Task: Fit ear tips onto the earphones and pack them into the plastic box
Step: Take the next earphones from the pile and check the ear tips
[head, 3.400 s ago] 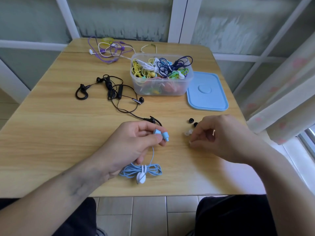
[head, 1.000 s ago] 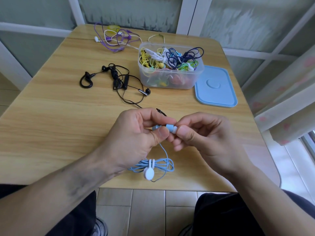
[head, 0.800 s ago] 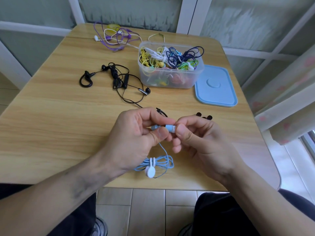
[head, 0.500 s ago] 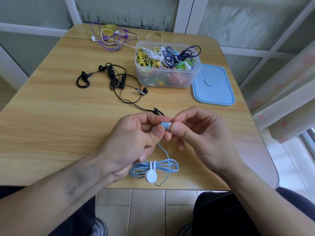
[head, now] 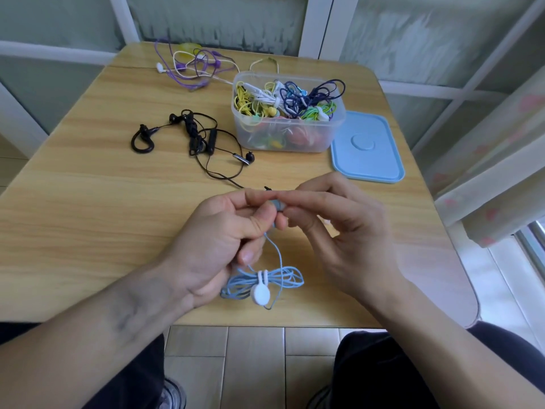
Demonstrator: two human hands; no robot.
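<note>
Blue earbud housing sits pinched between your two hands above the wooden counter. Your left hand clamps its fingers on the bud to steady it; your right hand pinches thumb and forefinger at its tip, apparently seating an ear tip too small to make out. The bundled blue cable rests below. The clear plastic box stands open beside its blue lid. Compared with 3.4 s ago, your right hand has left the loose tips and joined your left.
</note>
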